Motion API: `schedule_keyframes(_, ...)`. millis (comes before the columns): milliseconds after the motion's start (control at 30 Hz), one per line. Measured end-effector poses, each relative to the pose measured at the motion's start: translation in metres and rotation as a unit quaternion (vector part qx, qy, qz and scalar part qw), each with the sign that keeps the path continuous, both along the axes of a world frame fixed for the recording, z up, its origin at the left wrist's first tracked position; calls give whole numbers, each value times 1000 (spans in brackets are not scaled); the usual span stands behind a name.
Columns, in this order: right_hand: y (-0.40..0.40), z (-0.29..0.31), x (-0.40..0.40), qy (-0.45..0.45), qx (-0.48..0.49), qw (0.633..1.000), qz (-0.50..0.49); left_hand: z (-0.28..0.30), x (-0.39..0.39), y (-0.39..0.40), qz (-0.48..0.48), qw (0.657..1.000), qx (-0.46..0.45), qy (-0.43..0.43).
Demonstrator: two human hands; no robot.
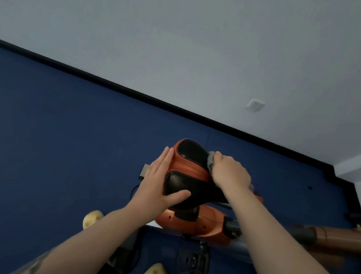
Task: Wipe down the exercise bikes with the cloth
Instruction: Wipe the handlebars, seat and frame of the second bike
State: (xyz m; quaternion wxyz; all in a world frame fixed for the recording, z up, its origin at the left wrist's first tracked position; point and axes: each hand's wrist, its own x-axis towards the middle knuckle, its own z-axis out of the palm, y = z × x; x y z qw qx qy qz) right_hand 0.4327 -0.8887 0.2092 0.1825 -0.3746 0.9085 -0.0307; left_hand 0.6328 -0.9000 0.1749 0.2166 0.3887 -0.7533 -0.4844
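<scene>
One orange-and-black padded exercise-bike saddle (187, 174) above blue floor (49, 143). Two hands: left hand (160, 183) flat, fingers straight, against saddle's side; right hand (231, 171) clutching one small grey cloth (210, 161) on saddle's far edge.

I see a blue floor (50, 132) meeting a pale grey wall (187, 35) along a black skirting strip (113, 84). A white wall socket (255, 105) sits just above that strip. Two yellowish slippers (93, 217) show near the bottom edge.

orange-black saddle (189, 174), grey cloth (211, 161) — blue floor (61, 133)
</scene>
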Motion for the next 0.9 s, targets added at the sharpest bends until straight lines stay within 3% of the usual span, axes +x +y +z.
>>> schedule_keyframes(167,-20,-3,55,33,-173,979,103,0,3,-3,-6,1000,-17,-10)
schedule_keyframes(233,-9,0,36,-22,-172,973,149,3,6,-5,-29,999,-13,-26)
schedule_keyframes(300,13,-3,13,-42,-144,980,132,4,10,-10,-35,999,13,-15)
schedule_keyframes(400,18,-6,14,58,-95,993,30,10,10,-26,30,999,18,24)
schedule_keyframes(467,-3,-7,41,71,-118,991,3,16,3,-36,72,997,2,31)
schedule_keyframes(633,4,-3,63,53,-193,968,149,26,-4,-57,26,999,-29,16)
schedule_keyframes(700,18,-3,43,41,-172,977,119,26,0,-67,-4,1000,-22,18)
schedule_keyframes(833,7,-3,52,101,-128,986,-38,28,0,-75,-25,999,-17,28)
schedule_keyframes(900,5,-5,86,123,-159,980,-5,28,-1,-78,-44,998,-23,32)
